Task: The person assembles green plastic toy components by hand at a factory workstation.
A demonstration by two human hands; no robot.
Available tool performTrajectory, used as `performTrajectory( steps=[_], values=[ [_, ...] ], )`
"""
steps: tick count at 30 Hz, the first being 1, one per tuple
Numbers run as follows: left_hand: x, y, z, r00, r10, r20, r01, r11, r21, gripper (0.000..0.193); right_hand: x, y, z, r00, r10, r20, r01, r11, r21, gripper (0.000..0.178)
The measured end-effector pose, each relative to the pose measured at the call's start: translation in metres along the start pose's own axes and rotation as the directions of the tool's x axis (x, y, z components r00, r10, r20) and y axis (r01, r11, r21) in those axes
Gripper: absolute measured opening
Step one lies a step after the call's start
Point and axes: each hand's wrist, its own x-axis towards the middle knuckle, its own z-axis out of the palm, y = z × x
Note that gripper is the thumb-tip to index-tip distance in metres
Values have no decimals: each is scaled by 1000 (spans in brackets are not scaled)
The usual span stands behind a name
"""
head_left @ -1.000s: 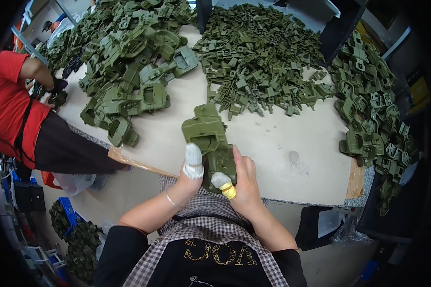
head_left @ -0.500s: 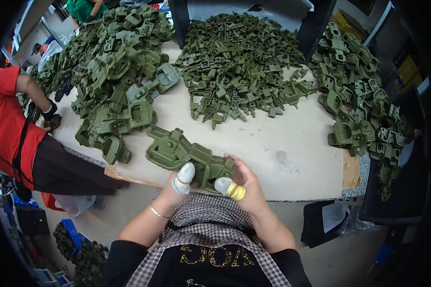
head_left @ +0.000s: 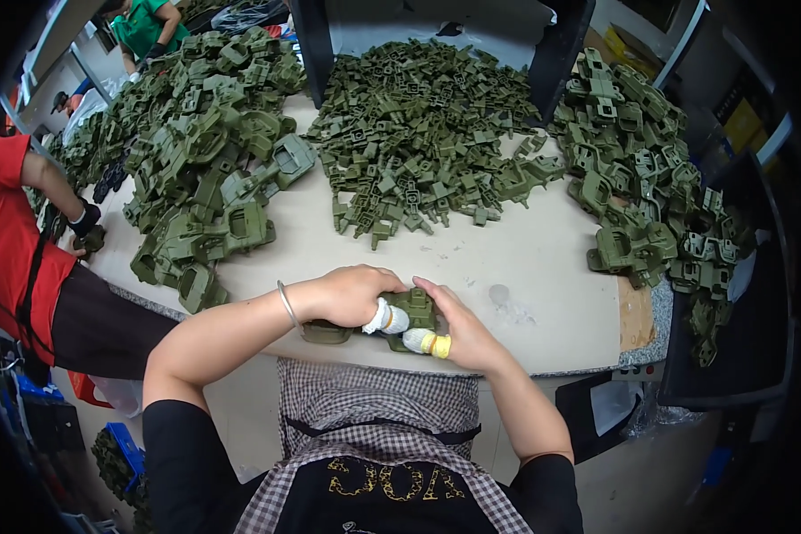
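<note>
An olive green plastic part (head_left: pixel 416 309) lies flat at the near edge of the beige table (head_left: pixel 543 294). My left hand (head_left: pixel 351 295) covers its left half, thumb wrapped in white tape. My right hand (head_left: pixel 458 329) grips its right side, with a white and yellow cot on the thumb. Both hands hold the same part, and most of it is hidden under my fingers. A thin bracelet circles my left wrist.
A heap of small green clips (head_left: pixel 418 133) fills the middle back. Larger green housings (head_left: pixel 205 169) pile up at the left, and more parts (head_left: pixel 650 178) at the right. A person in red (head_left: pixel 13 240) works at the left edge; another in green stands far back.
The green part was turned and pulled closer to the table's near edge. My left hand moved over the top of it, and the view tilted down slightly.
</note>
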Motion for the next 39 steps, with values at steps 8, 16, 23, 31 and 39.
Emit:
performTrajectory(
  steps=[8, 16, 23, 31, 39],
  values=[
    [0, 2, -2, 994, -105, 25, 108, 977, -185, 44, 5, 5, -2, 995, 89, -42, -77, 971, 224, 63],
    [-51, -40, -32, 992, 80, -100, -88, 993, -78, 62, 8, 9, -28, 995, 99, -2, -98, 982, 161, 64],
    [-73, -57, 44, 868, -197, -455, -194, 710, -677, 46, 12, -38, -13, 875, -294, -384, 146, 917, -370, 61],
    [-57, -55, 71, 788, -194, -584, -305, 702, -644, 41, 48, -39, 43, 891, -436, -130, 214, 654, -726, 44],
    [-63, -47, 76, 807, -250, -536, -284, 632, -721, 41, 59, -51, 33, 967, -244, 72, 212, 616, -759, 37]
  ],
)
